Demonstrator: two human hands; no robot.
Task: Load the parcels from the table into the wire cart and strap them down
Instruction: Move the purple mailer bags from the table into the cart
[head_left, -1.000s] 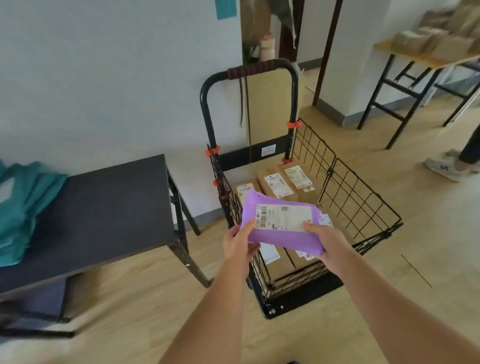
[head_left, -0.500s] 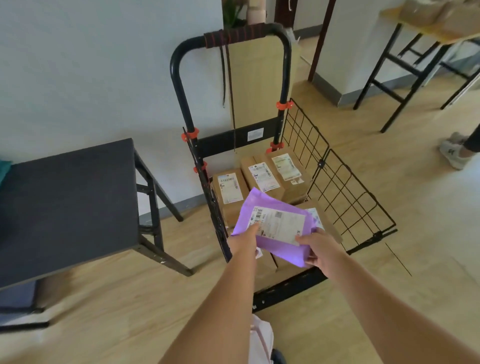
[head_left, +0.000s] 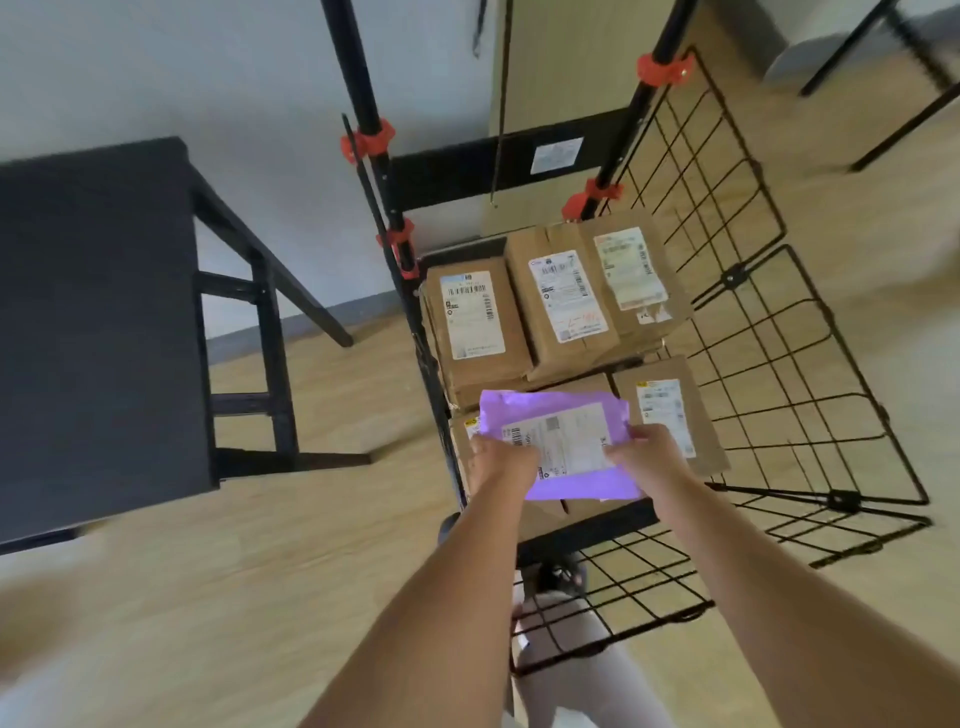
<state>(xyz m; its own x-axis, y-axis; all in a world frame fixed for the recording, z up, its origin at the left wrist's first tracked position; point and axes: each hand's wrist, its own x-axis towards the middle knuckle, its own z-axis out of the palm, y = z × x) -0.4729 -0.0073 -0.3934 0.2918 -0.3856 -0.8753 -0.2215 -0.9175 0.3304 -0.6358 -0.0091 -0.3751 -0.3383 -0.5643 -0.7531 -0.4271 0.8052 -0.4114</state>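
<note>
At the left, a dark table (head_left: 93, 312) is standing on the wooden floor (head_left: 311, 571) against a pale wall (head_left: 156, 67). The left hand (head_left: 498, 462) is pinching the near left edge of the purple parcel (head_left: 561, 441), which is lying on or just over the brown boxes (head_left: 478, 322) at the near end of the wire cart (head_left: 732, 275). The right hand (head_left: 649, 457) is pinching its right edge. It is looking like a soft, light, slippery mailer, so gripping both edges is suiting it. Farther right, the cart's mesh side is leaning outward. A thin strap (head_left: 500, 119) is hanging at the far end.
</note>
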